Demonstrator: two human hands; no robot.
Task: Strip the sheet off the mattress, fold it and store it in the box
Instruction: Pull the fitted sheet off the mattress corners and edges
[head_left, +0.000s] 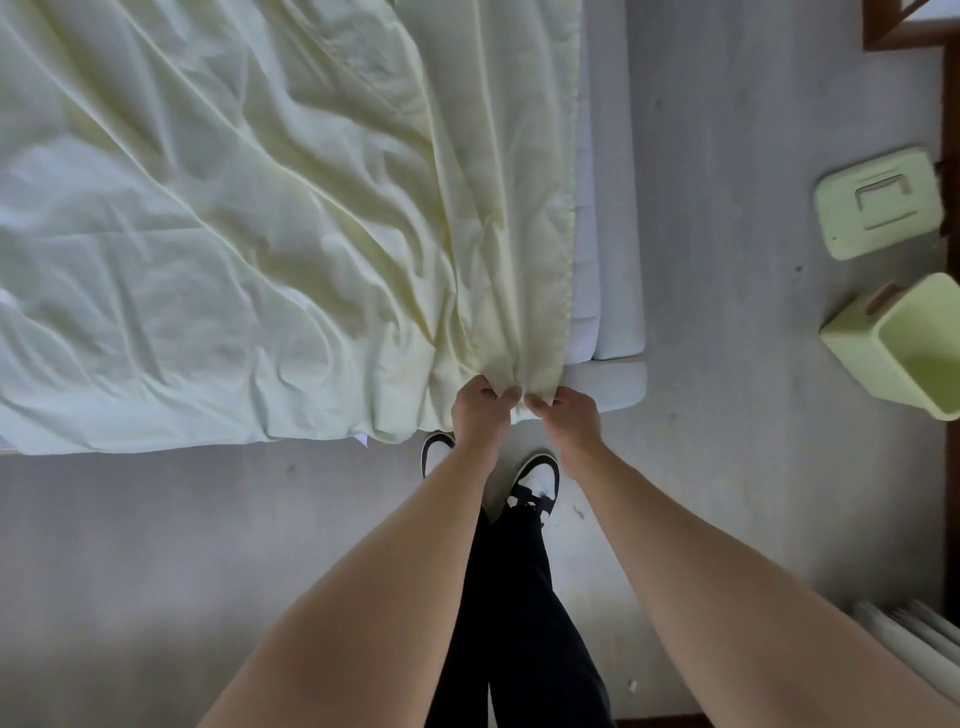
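Two hands worked one pale yellow sheet (234, 208): the left hand (480, 410) and the right hand (569, 415), side by side and nearly touching, each pinched a gathered corner of it with curled fingers. The sheet spread away ahead and left of them over one mattress (618, 208). Well to the right of the right hand stood one open green box (904, 348), its one lid (878, 205) lying beyond it on the floor (727, 208). Two shoes (537, 480) showed below the hands.

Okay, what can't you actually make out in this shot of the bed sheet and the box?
- Head view, sheet: far and left parts cut by frame edges.
- Mattress: mostly hidden under the sheet.
- Box: right side cut by the edge.
- Left hand, right hand: fingertips buried in fabric.
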